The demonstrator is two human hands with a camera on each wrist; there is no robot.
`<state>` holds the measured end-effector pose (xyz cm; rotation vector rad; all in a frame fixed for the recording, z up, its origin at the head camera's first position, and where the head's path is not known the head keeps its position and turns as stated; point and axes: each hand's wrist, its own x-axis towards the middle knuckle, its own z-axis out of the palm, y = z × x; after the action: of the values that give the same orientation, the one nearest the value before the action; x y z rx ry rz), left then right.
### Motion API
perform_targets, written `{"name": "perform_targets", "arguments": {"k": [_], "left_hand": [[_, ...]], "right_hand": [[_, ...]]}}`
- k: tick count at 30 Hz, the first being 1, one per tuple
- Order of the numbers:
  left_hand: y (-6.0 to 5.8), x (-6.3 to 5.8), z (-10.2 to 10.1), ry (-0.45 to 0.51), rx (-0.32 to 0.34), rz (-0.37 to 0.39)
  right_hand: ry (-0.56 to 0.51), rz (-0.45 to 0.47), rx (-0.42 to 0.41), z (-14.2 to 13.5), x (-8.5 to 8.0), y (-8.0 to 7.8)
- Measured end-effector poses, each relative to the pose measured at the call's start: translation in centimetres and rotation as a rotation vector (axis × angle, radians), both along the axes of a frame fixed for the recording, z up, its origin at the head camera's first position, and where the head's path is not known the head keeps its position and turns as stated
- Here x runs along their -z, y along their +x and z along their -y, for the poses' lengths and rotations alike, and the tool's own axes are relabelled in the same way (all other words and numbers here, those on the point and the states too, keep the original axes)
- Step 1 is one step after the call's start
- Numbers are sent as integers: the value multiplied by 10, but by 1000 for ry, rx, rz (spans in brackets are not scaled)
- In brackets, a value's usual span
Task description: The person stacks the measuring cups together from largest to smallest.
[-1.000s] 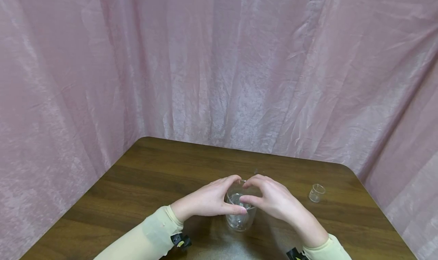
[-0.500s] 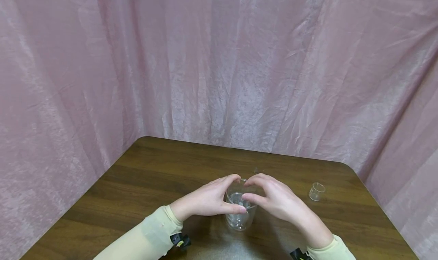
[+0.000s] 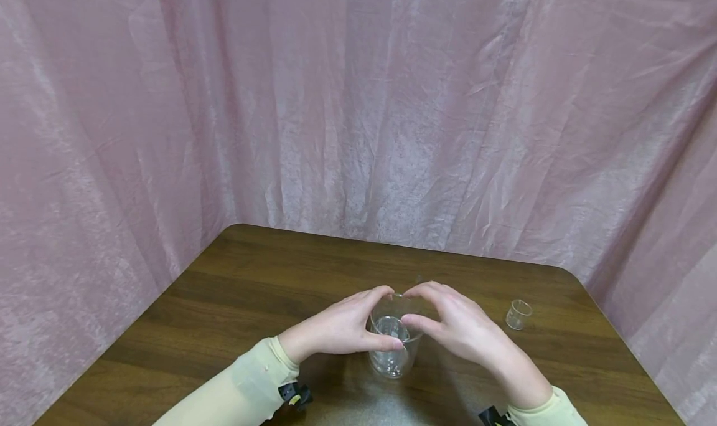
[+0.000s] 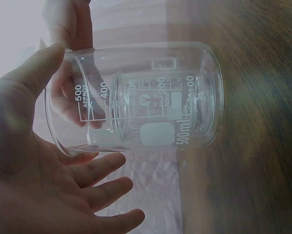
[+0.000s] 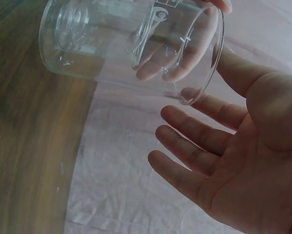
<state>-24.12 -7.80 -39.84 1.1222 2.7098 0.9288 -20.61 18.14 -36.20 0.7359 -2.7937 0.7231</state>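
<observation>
A large glass beaker (image 3: 394,367) stands upright on the table, with 500 ml markings legible in the left wrist view. Inside it sits a smaller marked beaker (image 4: 120,105). My left hand (image 3: 350,326) holds the large beaker near its rim between thumb and index finger, the other fingers spread below in the left wrist view. My right hand (image 3: 459,326) is at the rim's right side, thumb and fingers apart. Its index fingertip (image 5: 188,93) lies by the spout; whether it touches the glass I cannot tell.
A small glass beaker (image 3: 518,314) stands on the wooden table (image 3: 269,270) to the right. Behind the hands a faint clear glass item (image 3: 419,279) shows, mostly hidden. Pink curtains (image 3: 358,114) hang around the table's far and side edges.
My right hand has shifted slightly right, its thumb drawing away from the beaker's middle. The left hand and the beakers have stayed in place.
</observation>
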Motion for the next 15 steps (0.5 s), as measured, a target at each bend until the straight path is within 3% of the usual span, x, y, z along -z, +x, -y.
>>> {"name": "perform_targets", "arguments": {"k": [15], "left_hand": [[0,1,-1,3,-2,-1]], "right_hand": [[36,-79,70,-10,-2,-2]]}}
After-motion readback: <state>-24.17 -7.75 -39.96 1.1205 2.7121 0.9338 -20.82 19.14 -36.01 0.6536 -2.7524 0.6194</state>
